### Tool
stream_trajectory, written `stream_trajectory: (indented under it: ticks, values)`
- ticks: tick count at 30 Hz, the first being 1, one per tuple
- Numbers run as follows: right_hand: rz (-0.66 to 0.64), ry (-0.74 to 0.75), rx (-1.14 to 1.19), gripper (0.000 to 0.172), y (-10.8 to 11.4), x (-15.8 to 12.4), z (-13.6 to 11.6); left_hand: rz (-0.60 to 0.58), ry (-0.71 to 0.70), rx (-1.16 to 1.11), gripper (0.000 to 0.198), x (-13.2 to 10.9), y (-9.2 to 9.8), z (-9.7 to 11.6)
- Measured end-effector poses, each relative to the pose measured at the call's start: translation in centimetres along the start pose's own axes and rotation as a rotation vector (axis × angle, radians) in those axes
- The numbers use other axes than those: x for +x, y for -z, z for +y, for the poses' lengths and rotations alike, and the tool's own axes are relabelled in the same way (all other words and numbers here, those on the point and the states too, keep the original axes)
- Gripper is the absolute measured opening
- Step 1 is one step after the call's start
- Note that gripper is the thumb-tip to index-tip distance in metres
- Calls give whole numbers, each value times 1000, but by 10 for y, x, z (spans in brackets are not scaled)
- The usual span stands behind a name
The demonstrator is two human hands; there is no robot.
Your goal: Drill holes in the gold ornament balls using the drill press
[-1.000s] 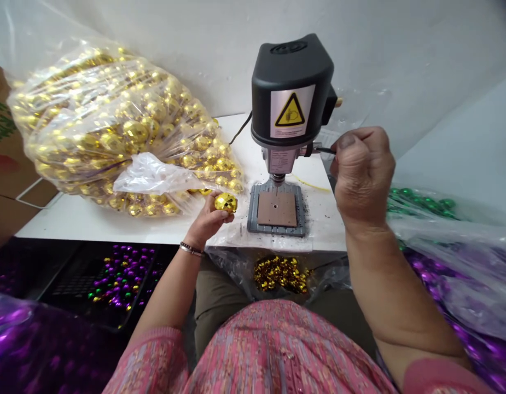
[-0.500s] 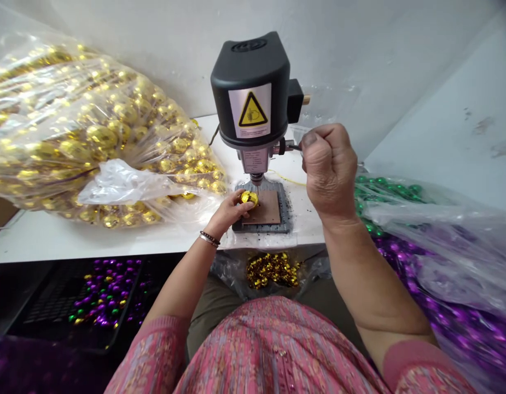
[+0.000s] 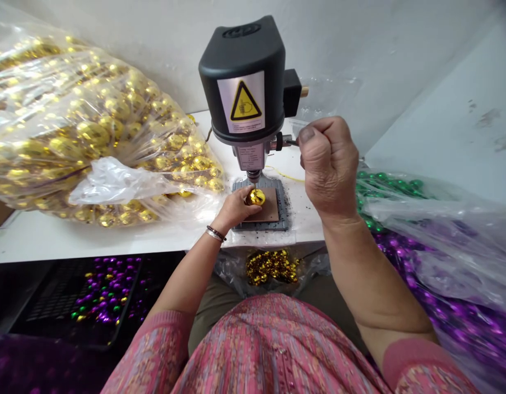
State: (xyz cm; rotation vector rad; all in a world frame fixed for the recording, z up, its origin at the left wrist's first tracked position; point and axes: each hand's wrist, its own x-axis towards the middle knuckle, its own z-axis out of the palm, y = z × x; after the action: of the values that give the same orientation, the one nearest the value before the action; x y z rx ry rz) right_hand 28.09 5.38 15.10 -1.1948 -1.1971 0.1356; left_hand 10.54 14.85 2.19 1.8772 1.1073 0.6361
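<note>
A shiny gold ball [image 3: 257, 197] sits between the thumb and fingers of my left hand [image 3: 239, 206], just under the bit of a black drill press [image 3: 242, 82]. The bit meets the top of the ball, though I cannot tell whether it has gone in. Beneath the ball lies a brown board [image 3: 271, 208] on the grey ribbed base [image 3: 282, 219]. My right hand [image 3: 330, 164] is closed in a fist around the feed lever [image 3: 291, 143] at the machine's right side; most of the lever is hidden by the fingers.
A big clear bag of gold balls [image 3: 92, 131] fills the table's left. Green beads [image 3: 392, 185] and purple beads [image 3: 453, 306] lie under plastic at right. Gold beads [image 3: 273, 267] rest in a bag at my lap. A black crate [image 3: 51, 306] with mixed beads stands lower left.
My left hand has moved the gold ball slightly right, under the drill bit. My right hand stays on the lever. The view has shifted a little.
</note>
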Motion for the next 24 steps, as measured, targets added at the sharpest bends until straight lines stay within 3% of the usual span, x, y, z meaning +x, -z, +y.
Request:
stream_trajectory:
  ticks: [10,18,24]
  values:
    - [10,33,8,26,3,-4,7,-57,99,-16,83,-1,-9,-2]
    - [-8,239,-138,14,8,-27,21,-53,91,-13,80,-2,-10,-4]
    - [6,255,-196,13,7,-37,31,-55,105,3,79,-2,-10,-1]
